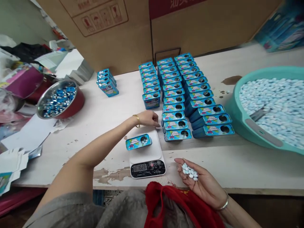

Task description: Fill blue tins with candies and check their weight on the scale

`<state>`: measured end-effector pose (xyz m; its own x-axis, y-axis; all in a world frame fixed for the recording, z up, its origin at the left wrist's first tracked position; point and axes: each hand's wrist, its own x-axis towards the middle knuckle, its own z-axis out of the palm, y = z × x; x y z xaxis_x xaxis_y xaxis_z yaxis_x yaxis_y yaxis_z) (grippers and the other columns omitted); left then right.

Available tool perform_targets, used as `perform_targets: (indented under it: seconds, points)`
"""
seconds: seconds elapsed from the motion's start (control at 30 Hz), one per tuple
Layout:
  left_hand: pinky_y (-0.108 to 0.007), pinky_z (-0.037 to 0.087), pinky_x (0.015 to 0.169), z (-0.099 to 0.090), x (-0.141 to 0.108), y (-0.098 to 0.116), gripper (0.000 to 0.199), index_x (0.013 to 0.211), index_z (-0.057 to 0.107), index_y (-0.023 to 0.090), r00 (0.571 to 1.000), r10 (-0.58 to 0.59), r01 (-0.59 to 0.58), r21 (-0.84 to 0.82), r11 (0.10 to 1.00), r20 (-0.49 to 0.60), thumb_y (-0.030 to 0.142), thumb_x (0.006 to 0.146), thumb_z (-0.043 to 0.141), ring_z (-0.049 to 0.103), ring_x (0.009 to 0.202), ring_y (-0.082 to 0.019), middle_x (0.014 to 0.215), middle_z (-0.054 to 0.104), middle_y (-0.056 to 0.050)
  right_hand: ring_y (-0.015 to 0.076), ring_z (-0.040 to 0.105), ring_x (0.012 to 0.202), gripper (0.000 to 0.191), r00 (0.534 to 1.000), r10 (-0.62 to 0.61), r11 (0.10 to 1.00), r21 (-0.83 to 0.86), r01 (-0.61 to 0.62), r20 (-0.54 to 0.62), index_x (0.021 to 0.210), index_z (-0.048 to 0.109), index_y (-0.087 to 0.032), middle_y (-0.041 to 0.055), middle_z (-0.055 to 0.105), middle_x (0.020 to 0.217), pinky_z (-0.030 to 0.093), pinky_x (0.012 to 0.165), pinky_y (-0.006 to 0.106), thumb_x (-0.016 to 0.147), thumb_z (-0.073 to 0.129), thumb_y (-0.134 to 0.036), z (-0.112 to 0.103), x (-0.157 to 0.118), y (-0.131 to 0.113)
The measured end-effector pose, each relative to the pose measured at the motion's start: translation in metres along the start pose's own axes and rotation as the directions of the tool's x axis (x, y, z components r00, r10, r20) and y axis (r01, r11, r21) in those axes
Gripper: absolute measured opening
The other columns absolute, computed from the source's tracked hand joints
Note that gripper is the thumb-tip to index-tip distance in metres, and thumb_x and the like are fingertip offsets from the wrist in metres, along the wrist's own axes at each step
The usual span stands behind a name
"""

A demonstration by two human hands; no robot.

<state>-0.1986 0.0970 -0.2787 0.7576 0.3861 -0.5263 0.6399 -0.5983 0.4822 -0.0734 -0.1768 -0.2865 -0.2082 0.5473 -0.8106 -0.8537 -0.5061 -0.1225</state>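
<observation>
On a white kitchen scale [154, 151] lies a blue tin [133, 143] whose round opening shows pale candies inside. My left hand [149, 118], with a gold bracelet at the wrist, hovers over the scale's far edge. Its fingers are curled together near the rows of tins, and what they may hold is hidden. Palm up, my right hand [199, 180] cups a small heap of white and pale blue candies [189, 172] to the right of the scale. The scale's display [140, 167] appears to read 1523.
Rows of blue tins with round openings [174, 115] stand beyond the scale. A teal basin [239, 123] of pale candies with a metal scoop [258, 114] is at right. At left are several tins [110, 89] and a bowl of blue-silver lids [76, 104]. Cardboard boxes [133, 34] line the back.
</observation>
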Motion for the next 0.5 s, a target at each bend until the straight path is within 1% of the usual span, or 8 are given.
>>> perform_targets:
  seconds: [0.07,0.13,0.2,0.27,0.33,0.4,0.47,0.5]
  points:
    - [-0.029,0.040,0.065,0.002,0.011,0.014,0.036,0.073,0.068,0.017,0.993,-0.093,0.080,0.174,0.981,0.066,0.051,0.061,0.065,0.058,0.069,-0.018,0.072,0.066,-0.005,0.0095,0.060,0.058,0.020,1.000,-0.005,1.000,0.012,0.005,-0.014,0.094,0.071,-0.009,0.0055,0.066,0.069,0.053,0.056,0.016,0.081,0.059,-0.019,0.001,0.002,-0.004]
    - [-0.034,0.041,0.073,0.008,0.016,0.025,0.037,0.072,0.068,0.017,0.987,-0.139,0.107,0.319,0.942,0.078,0.051,0.057,0.067,0.061,0.075,-0.023,0.076,0.067,-0.007,0.0096,0.061,0.059,0.020,1.000,-0.003,1.000,0.024,0.003,-0.027,0.094,0.070,-0.010,0.0056,0.066,0.070,0.053,0.056,0.016,0.083,0.058,-0.019,0.000,0.005,-0.008]
    - [-0.040,0.039,0.081,0.013,0.018,0.032,0.036,0.076,0.068,0.017,0.989,-0.130,0.092,0.411,0.907,0.066,0.047,0.057,0.067,0.061,0.082,-0.027,0.081,0.068,-0.009,0.0097,0.062,0.060,0.021,0.999,0.001,0.999,0.034,0.000,-0.045,0.095,0.070,-0.009,0.0058,0.066,0.069,0.054,0.057,0.016,0.085,0.054,-0.018,0.000,0.007,-0.012]
    - [-0.044,0.037,0.086,0.016,0.022,0.035,0.035,0.082,0.068,0.016,0.992,-0.113,0.081,0.434,0.897,0.050,0.043,0.060,0.066,0.061,0.085,-0.028,0.085,0.068,-0.011,0.0097,0.063,0.061,0.022,0.998,0.013,0.999,0.039,-0.010,-0.069,0.094,0.070,-0.009,0.0060,0.066,0.069,0.054,0.058,0.016,0.086,0.051,-0.017,-0.001,0.008,-0.015]
    - [-0.044,0.036,0.087,0.016,0.026,0.033,0.030,0.082,0.068,0.016,0.991,-0.131,0.106,0.396,0.912,0.038,0.039,0.062,0.066,0.061,0.086,-0.027,0.086,0.068,-0.010,0.0099,0.063,0.061,0.024,0.995,0.033,0.999,0.043,-0.029,-0.093,0.095,0.069,-0.009,0.0063,0.066,0.070,0.055,0.058,0.017,0.087,0.048,-0.016,-0.001,0.008,-0.017]
    - [-0.042,0.037,0.086,0.011,0.026,0.026,0.022,0.077,0.068,0.016,0.985,-0.172,0.168,0.295,0.941,-0.010,0.034,0.065,0.065,0.061,0.083,-0.024,0.081,0.067,-0.007,0.0102,0.064,0.062,0.025,0.992,0.059,0.998,0.043,-0.055,-0.109,0.096,0.069,-0.009,0.0066,0.067,0.070,0.055,0.059,0.017,0.088,0.046,-0.015,0.000,0.007,-0.018]
    - [-0.036,0.040,0.079,-0.001,0.013,0.017,0.014,0.072,0.067,0.015,0.978,-0.180,0.192,0.120,0.974,-0.103,0.027,0.067,0.062,0.059,0.075,-0.019,0.073,0.065,-0.004,0.0104,0.064,0.064,0.025,0.991,0.073,0.997,0.038,-0.069,-0.112,0.097,0.068,-0.010,0.0069,0.067,0.071,0.056,0.061,0.017,0.088,0.045,-0.015,-0.001,0.006,-0.017]
    - [-0.033,0.041,0.075,-0.008,0.001,0.014,0.011,0.072,0.066,0.015,0.971,-0.157,0.163,0.021,0.986,-0.178,0.023,0.068,0.061,0.057,0.071,-0.016,0.071,0.063,-0.003,0.0105,0.065,0.065,0.025,0.991,0.073,0.997,0.034,-0.070,-0.109,0.097,0.068,-0.010,0.0070,0.067,0.072,0.056,0.062,0.018,0.088,0.045,-0.015,-0.001,0.005,-0.016]
